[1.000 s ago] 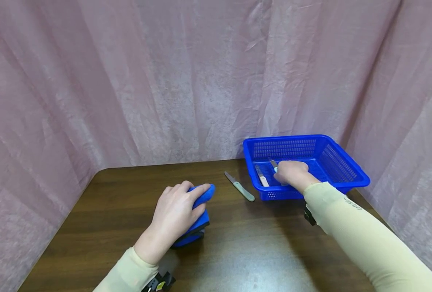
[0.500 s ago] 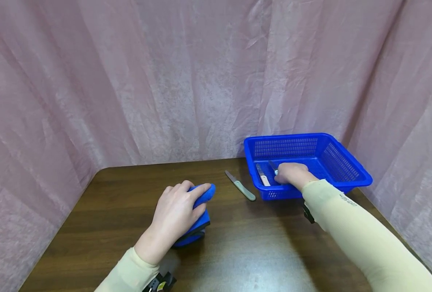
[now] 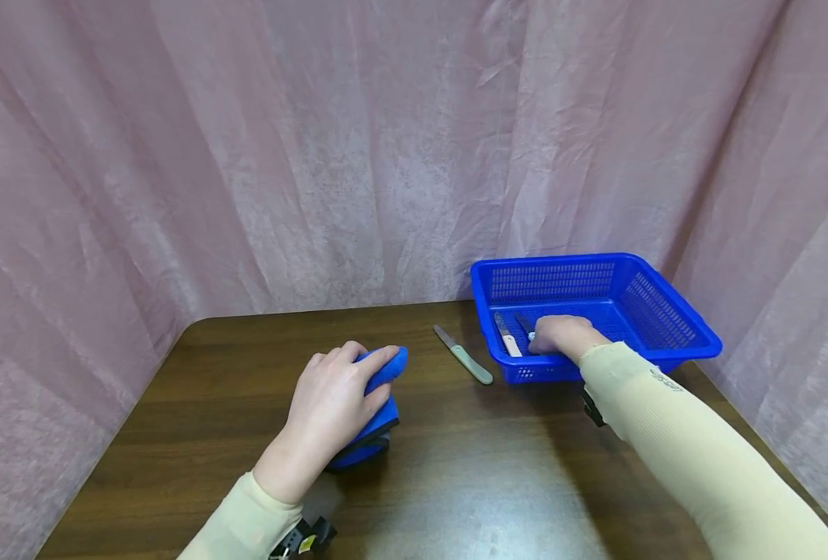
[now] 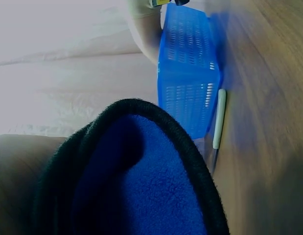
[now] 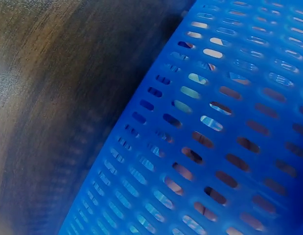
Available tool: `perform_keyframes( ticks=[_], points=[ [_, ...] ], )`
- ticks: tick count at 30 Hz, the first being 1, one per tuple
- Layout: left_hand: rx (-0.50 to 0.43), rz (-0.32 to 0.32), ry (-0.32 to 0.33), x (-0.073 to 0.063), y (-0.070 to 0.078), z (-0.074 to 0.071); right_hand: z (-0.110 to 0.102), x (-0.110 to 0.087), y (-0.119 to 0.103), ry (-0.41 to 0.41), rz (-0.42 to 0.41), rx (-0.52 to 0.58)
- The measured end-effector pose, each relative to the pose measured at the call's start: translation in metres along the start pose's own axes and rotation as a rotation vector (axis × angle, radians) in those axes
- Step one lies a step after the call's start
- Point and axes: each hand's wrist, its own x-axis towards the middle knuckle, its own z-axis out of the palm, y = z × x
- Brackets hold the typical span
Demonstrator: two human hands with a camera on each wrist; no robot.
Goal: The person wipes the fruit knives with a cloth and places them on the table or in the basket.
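My left hand (image 3: pixel 333 397) grips a folded blue cloth (image 3: pixel 379 420) with black edging over the table; in the left wrist view the cloth (image 4: pixel 161 186) fills the lower middle. My right hand (image 3: pixel 564 334) reaches over the near wall of the blue plastic basket (image 3: pixel 497 268) and holds a small knife (image 3: pixel 532 336) by its handle. Its blade points to the back left, and most of the handle is hidden under the hand. Beside it in the basket lies a knife (image 3: pixel 508 336) with a pale pinkish handle. A knife with a pale green handle (image 3: pixel 471 365) lies on the table left of the basket.
The brown wooden table (image 3: pixel 211 404) bears the basket near its back right edge. Pinkish curtains (image 3: pixel 358 155) hang behind and at both sides. In the right wrist view, the perforated basket wall (image 5: pixel 200 137) blocks sight of the fingers.
My right hand has lowered slightly in the basket with the knife. My left hand stays on the cloth with only a slight shift. The whole head view has drifted a little.
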Motion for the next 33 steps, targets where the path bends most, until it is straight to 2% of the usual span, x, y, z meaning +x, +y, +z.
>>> perform_keyframes(
  ticks=[3,4,8,19,33],
  points=[
    [-0.008,-0.002,-0.001,0.000,-0.001,0.000,-0.002,-0.008,-0.003,-0.008,0.005,0.016],
    [-0.011,-0.003,-0.004,0.000,-0.002,-0.001,-0.005,-0.019,-0.009,-0.011,0.013,0.026],
    [-0.017,-0.016,-0.010,0.001,-0.003,0.000,-0.006,-0.028,-0.013,0.000,-0.008,0.015],
    [-0.041,-0.056,0.034,0.000,-0.010,-0.006,-0.006,-0.027,-0.012,-0.027,-0.004,0.028],
    [-0.033,-0.057,0.015,-0.003,-0.010,-0.003,-0.006,-0.031,-0.014,-0.010,0.011,0.028]
  ],
)
